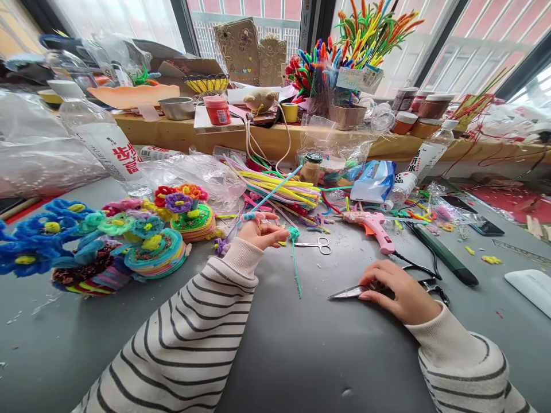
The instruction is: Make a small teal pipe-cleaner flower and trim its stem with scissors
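My left hand is pinched at the fingertips on a teal pipe cleaner. Its upper end is curled into a small knot and the rest hangs down over the grey table. A light blue pipe cleaner slants up behind that hand; whether the fingers touch it I cannot tell. My right hand is closed over black-handled scissors, low at the tabletop, their blades together and pointing left. Small silver scissors lie between the hands, beside a pink glue gun.
Fuzzy flower pots crowd the left side. Behind the hands lie bundled pipe cleaners, a glass jar and a blue packet. A dark green bar-shaped object, a phone and a bottle are at right.
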Tool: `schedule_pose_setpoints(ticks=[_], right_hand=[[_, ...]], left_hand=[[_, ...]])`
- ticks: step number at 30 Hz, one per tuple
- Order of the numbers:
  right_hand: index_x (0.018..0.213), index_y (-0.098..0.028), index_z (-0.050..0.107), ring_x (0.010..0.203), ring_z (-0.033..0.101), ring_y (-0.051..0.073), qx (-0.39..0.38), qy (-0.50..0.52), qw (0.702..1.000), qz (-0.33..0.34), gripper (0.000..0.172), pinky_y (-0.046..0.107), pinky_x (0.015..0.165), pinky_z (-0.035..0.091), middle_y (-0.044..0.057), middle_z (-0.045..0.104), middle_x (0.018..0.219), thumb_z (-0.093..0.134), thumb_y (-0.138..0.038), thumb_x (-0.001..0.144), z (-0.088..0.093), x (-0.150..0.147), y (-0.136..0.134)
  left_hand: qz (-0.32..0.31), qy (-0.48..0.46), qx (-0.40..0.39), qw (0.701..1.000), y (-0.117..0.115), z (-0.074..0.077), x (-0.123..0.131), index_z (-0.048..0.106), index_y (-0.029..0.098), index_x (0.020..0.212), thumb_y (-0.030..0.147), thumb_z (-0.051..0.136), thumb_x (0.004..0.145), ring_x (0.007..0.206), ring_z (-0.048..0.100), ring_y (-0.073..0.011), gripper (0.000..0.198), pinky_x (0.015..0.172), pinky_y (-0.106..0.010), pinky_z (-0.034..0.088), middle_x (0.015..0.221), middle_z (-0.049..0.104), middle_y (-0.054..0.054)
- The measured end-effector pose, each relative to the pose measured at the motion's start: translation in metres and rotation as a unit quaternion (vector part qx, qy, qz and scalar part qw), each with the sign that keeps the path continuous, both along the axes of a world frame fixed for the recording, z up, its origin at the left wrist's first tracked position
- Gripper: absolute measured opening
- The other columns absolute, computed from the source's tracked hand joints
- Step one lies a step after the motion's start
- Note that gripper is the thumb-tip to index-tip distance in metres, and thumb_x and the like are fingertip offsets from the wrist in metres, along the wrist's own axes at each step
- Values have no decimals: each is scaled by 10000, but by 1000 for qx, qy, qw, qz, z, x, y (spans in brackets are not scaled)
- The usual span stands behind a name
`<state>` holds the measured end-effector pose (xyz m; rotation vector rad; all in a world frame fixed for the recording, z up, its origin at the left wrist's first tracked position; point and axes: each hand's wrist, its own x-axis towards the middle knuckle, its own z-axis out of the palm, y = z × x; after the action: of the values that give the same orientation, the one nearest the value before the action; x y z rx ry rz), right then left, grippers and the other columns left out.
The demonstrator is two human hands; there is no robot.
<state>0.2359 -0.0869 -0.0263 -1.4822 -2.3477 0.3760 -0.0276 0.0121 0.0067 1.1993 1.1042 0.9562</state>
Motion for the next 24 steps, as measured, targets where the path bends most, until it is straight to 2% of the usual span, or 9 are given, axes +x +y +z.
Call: schedule_pose_setpoints(ticks=[5, 10, 16, 19, 22, 24], right_hand=[[765, -177, 541, 710, 485, 175, 2, -13, 1000, -1, 158, 318, 654, 404, 68, 545, 768, 471, -319, 770, 2, 1, -7], [751, -184, 542, 705, 493, 170, 20, -9, 1000, -2, 145, 302, 640, 408, 62, 544, 761, 465, -305, 774, 0, -5, -19], [766, -184, 540, 703, 498, 180, 75, 4, 996, -46, 164, 315, 652, 405, 63, 541, 752, 443, -314, 785, -8, -13, -31], [766, -190, 547, 696, 504, 179, 99, 10, 993, -58, 172, 306, 638, 412, 61, 548, 743, 446, -329, 783, -11, -8, -30], [754, -193, 551, 687, 506, 181, 102, 10, 993, -52, 168, 308, 629, 415, 59, 558, 732, 471, -341, 765, -14, 5, -25], [746, -189, 548, 702, 507, 192, 114, 30, 990, -83, 184, 330, 656, 406, 58, 559, 724, 454, -344, 775, -18, 15, -22]], left_hand=[[-12, -21, -53, 998, -3, 4, 2, 338, 168, 794, 164, 696, 502, 523, 611, -148, 462, 479, -233, 481, 518, 617, 23], [-17, -39, -33, 999, -6, 3, 2, 350, 158, 821, 149, 682, 523, 540, 615, -148, 446, 502, -241, 486, 539, 608, 32], [-32, -14, -12, 999, -5, -1, 3, 363, 150, 802, 186, 680, 525, 505, 594, -139, 423, 450, -227, 454, 526, 601, 24], [-22, 8, 16, 1000, -3, -1, 2, 391, 145, 793, 247, 681, 518, 510, 582, -135, 413, 429, -215, 414, 541, 621, -2], [-9, 11, 32, 999, -2, -3, 1, 419, 138, 797, 265, 685, 505, 522, 574, -126, 415, 475, -230, 412, 572, 636, -14], [-8, 0, 37, 999, -1, -4, 0, 429, 137, 803, 252, 688, 501, 543, 576, -122, 413, 513, -238, 420, 597, 641, -17]])
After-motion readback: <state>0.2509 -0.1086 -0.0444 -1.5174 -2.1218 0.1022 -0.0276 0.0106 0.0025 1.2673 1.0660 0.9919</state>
